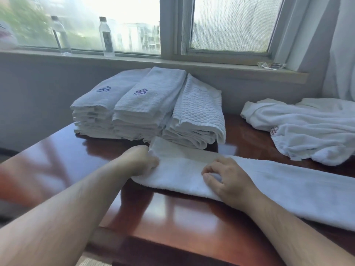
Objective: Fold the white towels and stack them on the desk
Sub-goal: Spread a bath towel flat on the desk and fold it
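The towel (269, 181) being folded is white with a fine looped pile, laid out as a long narrow strip on the glossy red-brown table (184, 212). It runs from just in front of the stacks at its left end across to the right edge of the view. Its left end looks doubled over, with a raised flap next to the left hand.

The left hand (142, 160) is at that left end, its grip curled into the cloth with the fingers tucked under the fold. The right hand (228, 181) rests on the strip a little further along, fingers bent, fingertips pinching a small ridge of the fabric.

Behind the strip stand three stacks of folded towels (146, 110), side by side against the wall. The two on the left show a dark blue embroidered emblem on top; the right one has a quilted diamond weave on top.

To the right, apart from the stacks, lies a rumpled heap of unfolded towels (303, 131), with a reddish emblem showing.

On the windowsill (134, 60) behind stand two clear bottles (106, 37), and a glass dish (271, 65) sits further right.
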The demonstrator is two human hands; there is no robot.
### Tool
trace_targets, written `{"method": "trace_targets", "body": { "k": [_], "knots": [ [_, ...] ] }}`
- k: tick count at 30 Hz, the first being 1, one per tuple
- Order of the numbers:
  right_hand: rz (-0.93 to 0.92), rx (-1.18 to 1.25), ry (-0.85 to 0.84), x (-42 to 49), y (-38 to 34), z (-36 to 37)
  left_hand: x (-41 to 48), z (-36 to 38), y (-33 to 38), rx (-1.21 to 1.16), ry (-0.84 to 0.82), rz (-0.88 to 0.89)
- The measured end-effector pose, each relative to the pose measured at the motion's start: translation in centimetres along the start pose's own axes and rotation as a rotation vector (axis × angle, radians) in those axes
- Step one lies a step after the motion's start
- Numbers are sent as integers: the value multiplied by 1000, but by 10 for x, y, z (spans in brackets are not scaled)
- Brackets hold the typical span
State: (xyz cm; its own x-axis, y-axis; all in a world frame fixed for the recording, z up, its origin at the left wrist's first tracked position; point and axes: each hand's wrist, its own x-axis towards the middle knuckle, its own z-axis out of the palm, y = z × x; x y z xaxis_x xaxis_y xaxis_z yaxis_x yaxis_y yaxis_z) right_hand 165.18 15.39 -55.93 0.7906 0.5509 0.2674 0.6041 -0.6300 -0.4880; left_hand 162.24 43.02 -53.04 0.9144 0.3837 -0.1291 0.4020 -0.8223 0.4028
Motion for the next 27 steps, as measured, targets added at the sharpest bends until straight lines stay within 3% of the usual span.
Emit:
{"method": "trace_targets", "body": {
  "k": [4, 7, 11, 13, 20, 27],
  "knots": [
    [-8, -4, -23, -8, -7, 0, -19, -2, -14, -100, 160, 34],
    [-17, 34, -46, -15, -18, 4, -35, -12, -31, -173, 151, 45],
    [87, 134, -126, -11, -42, 0, -59, -42, -39, -600, -226, -2],
    [146, 199, -124, -7, -58, -6, -68, -56, -35, -767, -328, 27],
    [583, 999, -80, -3, -78, -36, -92, -64, 31, -1046, -383, 146],
    [655, 1347, 63, -30, -26, -83, -105, -18, 149, -937, -506, 274]
  ]
}}
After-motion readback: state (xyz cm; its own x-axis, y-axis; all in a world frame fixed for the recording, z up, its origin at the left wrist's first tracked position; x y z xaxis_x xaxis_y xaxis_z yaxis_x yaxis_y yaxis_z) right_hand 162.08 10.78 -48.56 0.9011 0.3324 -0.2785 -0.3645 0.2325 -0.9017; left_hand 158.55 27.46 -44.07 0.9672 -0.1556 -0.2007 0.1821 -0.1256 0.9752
